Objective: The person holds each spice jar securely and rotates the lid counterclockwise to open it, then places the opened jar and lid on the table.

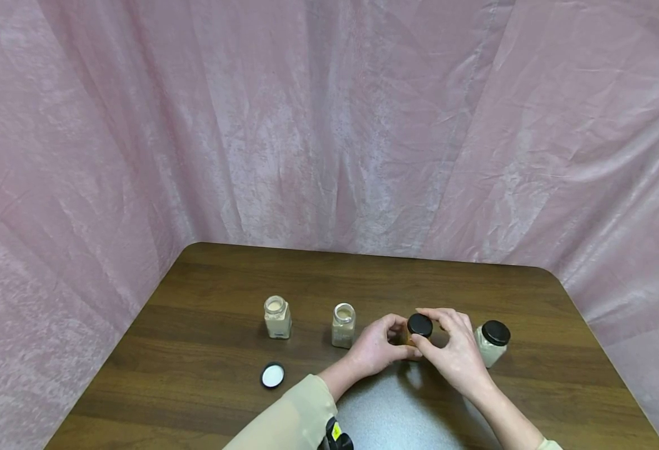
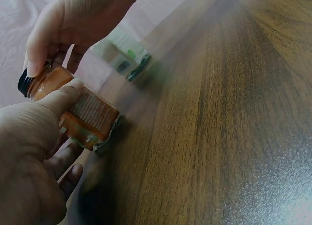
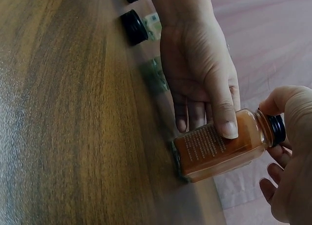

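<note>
My left hand grips a square glass spice jar of orange-brown powder, thumb across its printed side. The jar stands on the table. My right hand pinches the jar's black lid between thumb and fingers; the lid sits on the jar's neck. In the head view the hands hide most of the jar's body. To the left of my left hand stands a lidless jar of pale powder. Just right of my right hand is a jar of whitish contents with a black lid.
Farther left stands another lidless jar of pale powder. A loose black lid lies in front of it, white inside up. Another black lid shows in the right wrist view. Pink curtains hang behind the wooden table.
</note>
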`<state>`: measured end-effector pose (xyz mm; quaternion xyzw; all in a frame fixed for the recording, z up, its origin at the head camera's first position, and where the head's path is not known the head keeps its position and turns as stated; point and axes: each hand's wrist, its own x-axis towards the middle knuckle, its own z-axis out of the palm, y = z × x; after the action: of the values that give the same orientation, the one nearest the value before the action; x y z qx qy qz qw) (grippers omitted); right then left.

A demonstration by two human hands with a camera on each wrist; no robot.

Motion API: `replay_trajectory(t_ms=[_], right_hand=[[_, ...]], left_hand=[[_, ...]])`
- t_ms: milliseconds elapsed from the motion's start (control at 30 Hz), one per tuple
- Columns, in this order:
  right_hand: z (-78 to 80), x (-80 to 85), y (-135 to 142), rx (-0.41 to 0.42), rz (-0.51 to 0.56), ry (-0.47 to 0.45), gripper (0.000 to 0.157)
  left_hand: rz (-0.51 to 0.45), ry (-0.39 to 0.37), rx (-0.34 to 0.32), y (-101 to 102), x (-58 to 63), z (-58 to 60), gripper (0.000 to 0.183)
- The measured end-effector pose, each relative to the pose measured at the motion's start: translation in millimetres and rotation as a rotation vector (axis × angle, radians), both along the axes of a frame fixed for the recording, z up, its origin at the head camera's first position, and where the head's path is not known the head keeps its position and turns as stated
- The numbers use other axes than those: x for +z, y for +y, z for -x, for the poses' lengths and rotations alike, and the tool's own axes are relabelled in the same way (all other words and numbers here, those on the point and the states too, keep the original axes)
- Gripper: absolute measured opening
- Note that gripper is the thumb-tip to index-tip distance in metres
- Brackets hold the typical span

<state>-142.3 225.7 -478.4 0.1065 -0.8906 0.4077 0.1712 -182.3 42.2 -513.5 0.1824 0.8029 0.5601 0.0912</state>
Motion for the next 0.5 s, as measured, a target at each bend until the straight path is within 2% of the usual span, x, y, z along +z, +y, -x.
replay_trajectory(t_ms=[267,500], right_hand=[[-1.1,1.8,0.1,0.023,0.006,-0.04,0.05],[0.2,-0.5,-0.1,0.038,0.003,-0.032,0.054]], left_hand=[[-0.002,0.001,0.002,0.5,0.4,0.5,0.044],[0.013,-0.005,0.008,0.2,0.4,0.3,0.045]])
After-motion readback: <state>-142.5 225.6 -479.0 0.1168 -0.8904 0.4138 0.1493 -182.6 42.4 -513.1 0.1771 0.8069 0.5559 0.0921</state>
